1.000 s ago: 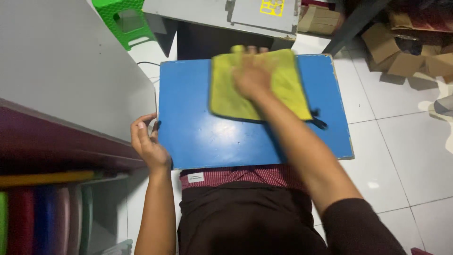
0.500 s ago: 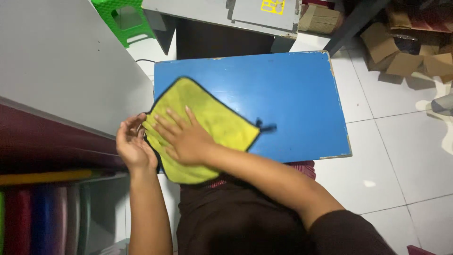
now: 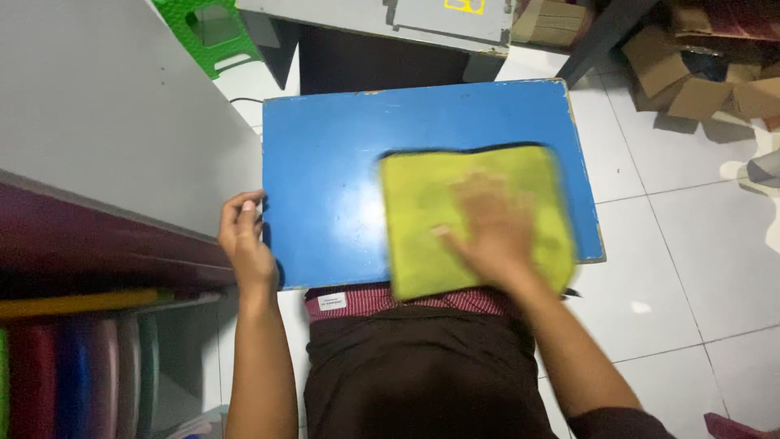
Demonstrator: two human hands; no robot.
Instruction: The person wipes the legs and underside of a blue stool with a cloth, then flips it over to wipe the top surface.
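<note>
The yellow-green microfibre cloth (image 3: 475,215) has swept across to the near right corner of the flat blue board (image 3: 325,162). The right hand (image 3: 487,232) presses flat, open, on it, blurred; the left hand (image 3: 244,240) grips the board's left edge, so wiping continues.

White floor tiles (image 3: 699,268) with thin dark lines between. Big grey cabinet top (image 3: 97,106) on the left, with coloured folders (image 3: 73,390) standing below, blurry. Green plastic stool (image 3: 203,32) at the top left. Grey metal box (image 3: 406,16) at the top. Brown cardboard boxes (image 3: 699,73) piled in the top right corner. Soft, even light.
</note>
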